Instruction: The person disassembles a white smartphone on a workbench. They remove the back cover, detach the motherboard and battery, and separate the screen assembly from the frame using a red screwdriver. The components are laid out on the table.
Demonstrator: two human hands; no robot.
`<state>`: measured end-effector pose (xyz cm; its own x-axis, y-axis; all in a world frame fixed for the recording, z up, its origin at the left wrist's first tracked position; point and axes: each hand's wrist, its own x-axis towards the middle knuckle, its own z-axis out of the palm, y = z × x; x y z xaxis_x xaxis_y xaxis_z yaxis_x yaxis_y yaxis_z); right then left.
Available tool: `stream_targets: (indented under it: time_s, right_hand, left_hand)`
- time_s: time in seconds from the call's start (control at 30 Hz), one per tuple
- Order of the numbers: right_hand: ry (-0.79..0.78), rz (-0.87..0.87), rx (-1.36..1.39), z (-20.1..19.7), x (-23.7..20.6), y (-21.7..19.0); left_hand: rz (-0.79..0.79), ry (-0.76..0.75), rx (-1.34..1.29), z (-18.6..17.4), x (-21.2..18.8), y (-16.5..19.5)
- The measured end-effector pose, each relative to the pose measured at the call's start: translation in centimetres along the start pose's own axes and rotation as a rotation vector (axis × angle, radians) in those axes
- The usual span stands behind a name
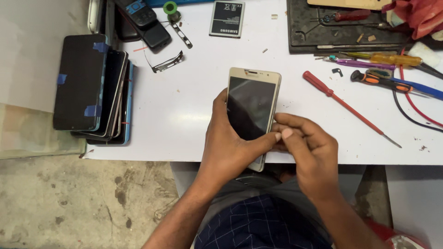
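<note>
On the far left of the white table [194, 106] sits a stack of dark phones [92, 85] with bits of blue tape, and it hangs near the table's edge, so I think a bump could knock it to the floor. In the middle, the left hand [230, 147] holds a gold phone [253, 108] with a dark screen, up over the front edge of the table. Its fingers are curled around the phone's left side and its thumb lies across the glass, so it grips tight. The right hand [307, 147] touches the phone's right edge with fingers pressed together, pinching there. I think a slip could drop the phone, because nothing is under its lower end. On the right lie a red screwdriver [346, 106] and more tools [383, 76], well apart from both hands.
</note>
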<state>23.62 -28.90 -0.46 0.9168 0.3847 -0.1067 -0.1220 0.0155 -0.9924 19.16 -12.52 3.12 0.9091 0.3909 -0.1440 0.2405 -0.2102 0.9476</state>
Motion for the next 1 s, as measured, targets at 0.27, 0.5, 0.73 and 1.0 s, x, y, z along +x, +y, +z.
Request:
stream_targets:
  time_s: [0.27,0.5,0.73,1.0]
  right_hand:
    - [-0.061,0.132,-0.042,-0.5,1.0,0.5]
    - [-0.115,0.138,0.053,-1.1,1.2,0.8]
    - [-0.144,0.124,0.096,-1.1,1.2,1.2]
    - [-0.141,0.118,0.165,-1.2,1.1,1.9]
  left_hand:
    - [-0.057,-0.085,0.14,0.0,-0.1,0.6]
    - [-0.055,-0.141,0.069,0.0,0.2,0.0]
    - [-0.015,-0.173,0.037,-0.3,0.3,-0.5]
    - [-0.016,-0.179,0.034,-0.3,0.3,-0.4]
